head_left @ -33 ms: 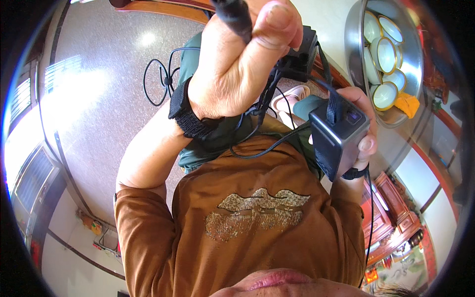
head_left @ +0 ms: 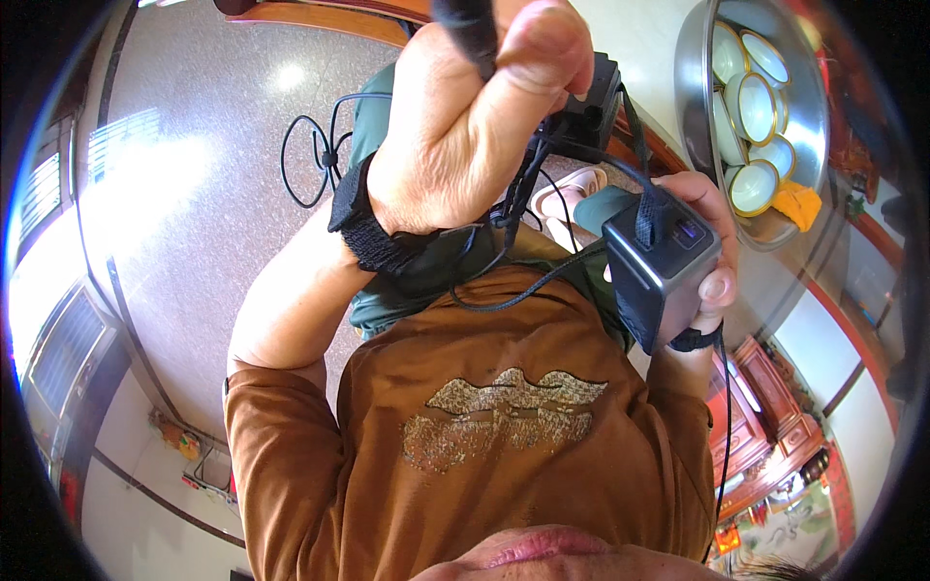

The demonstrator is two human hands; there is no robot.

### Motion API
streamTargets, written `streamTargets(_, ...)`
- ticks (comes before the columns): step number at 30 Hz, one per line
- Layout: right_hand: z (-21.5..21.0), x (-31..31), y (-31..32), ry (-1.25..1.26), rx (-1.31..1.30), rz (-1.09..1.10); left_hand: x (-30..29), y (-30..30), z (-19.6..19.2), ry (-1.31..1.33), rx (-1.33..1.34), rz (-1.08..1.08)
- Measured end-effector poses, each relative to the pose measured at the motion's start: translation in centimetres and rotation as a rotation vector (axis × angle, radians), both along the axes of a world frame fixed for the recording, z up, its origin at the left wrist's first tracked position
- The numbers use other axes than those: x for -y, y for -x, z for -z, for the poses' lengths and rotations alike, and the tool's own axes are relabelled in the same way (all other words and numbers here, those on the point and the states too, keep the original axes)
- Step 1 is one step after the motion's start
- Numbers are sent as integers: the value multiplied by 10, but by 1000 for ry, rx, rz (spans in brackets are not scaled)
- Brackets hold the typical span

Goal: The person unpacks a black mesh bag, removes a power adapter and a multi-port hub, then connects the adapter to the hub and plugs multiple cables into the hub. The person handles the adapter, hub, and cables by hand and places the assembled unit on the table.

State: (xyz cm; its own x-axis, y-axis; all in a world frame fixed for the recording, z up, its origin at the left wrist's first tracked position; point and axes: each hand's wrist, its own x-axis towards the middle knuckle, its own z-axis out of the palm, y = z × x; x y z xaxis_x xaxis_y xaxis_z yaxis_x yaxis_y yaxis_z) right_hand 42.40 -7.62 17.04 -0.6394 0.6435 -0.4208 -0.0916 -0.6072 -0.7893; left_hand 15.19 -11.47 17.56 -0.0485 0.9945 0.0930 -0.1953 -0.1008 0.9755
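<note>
Raised close to the camera at the top, my left hand [head_left: 455, 126] is closed, thumb against fingers. A thick black cable-like piece [head_left: 470, 34] runs from the upper edge into this grip; its far end is out of view. My right hand [head_left: 712, 261] wraps round a dark grey, box-shaped power bank [head_left: 654, 257] at the right of my body. A black braided cable [head_left: 647, 228] is plugged into its upper face, beside a small lit display [head_left: 690, 230]. Each wrist has a black band, the left one [head_left: 363, 223] being wide and fabric.
At upper right, a metal basin [head_left: 693, 97] holds several gold-rimmed white bowls [head_left: 756, 107], with an orange cloth [head_left: 796, 203] at its edge. Behind my left hand is a black device [head_left: 591, 121] with cables. A looped black cable [head_left: 291, 165] hangs over the speckled floor [head_left: 213, 252].
The black piece in my left hand has shifted slightly to the right. The power bank has tilted a little in my right hand, and its display shows more brightly.
</note>
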Motion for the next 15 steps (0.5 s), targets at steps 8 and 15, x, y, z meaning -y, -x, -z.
streamTargets(8,0,-1,2,-154,-111,-143,-2,-4,-1,1,-105,240)
streamTargets(15,-5,2,5,-86,-141,-143,0,-17,1,-125,-219,166)
